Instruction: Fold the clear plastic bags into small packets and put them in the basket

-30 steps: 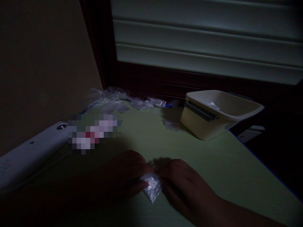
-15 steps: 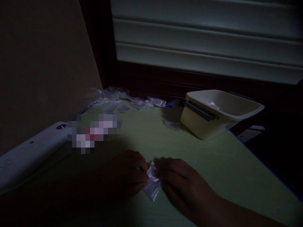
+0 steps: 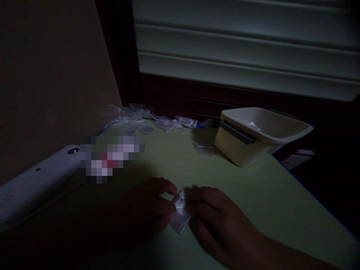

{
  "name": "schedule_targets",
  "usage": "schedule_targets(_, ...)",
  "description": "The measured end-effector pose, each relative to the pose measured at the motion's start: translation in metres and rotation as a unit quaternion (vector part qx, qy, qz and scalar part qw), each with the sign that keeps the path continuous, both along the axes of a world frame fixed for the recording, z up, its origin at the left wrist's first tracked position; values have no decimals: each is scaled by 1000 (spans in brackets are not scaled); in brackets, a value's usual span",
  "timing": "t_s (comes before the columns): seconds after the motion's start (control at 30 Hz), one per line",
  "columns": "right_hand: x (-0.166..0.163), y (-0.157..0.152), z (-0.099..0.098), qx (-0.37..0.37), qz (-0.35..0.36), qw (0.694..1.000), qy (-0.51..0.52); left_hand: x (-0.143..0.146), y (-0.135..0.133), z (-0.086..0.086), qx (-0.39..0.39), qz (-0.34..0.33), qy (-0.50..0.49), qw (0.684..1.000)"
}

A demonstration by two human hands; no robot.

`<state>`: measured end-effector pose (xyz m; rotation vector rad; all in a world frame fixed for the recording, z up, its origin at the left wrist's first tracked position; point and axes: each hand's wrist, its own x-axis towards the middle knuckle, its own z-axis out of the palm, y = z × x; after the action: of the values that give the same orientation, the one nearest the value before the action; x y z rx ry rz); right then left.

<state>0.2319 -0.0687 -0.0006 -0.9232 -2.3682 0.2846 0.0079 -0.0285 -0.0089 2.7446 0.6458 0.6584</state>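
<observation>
A small clear plastic bag, folded and shiny, lies between my two hands at the near middle of the table. My left hand has its fingers and thumb at the bag's left edge, with the index finger lifted in an arch toward the top corner. On the other side, my right hand pinches the bag's right edge, its fingers bent and close together. Dim light and the fingers hide the exact grip points. Whether anything is inside the bag I cannot tell.
A cream plastic bin with dark handles stands at the right table edge, with a piece of clear plastic inside. Several clear bags lie along the back. A long white object is at left, beside a blurred-out patch. The pale green table has a blue edge.
My left index finger has lifted and arched away from the thumb, toward the bag's top. The bag has shifted slightly and its lower corner sits a little higher. My right hand has barely moved.
</observation>
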Motion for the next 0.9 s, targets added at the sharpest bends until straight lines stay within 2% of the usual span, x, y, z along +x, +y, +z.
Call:
schedule_targets(0.13,0,0,2,-1,-2,1000,-13,-1,-2,2,-13,40,17,999)
schedule_targets(0.3,-1,0,5,14,-14,1000,-17,1,-1,1,-9,82,-19,996)
schedule_targets(0.43,2,0,4,2,-36,999,6,1,4,-1,-31,54,-13,998)
schedule_targets(0.6,4,2,1,-19,-41,999,-14,-1,8,-5,-6,5,-22,1000)
schedule_targets(0.8,1,3,-1,-21,-33,999,-19,2,9,-8,1,16,-36,999)
schedule_targets(0.9,0,2,0,-13,-23,999,-20,2,6,-4,-23,19,-38,999)
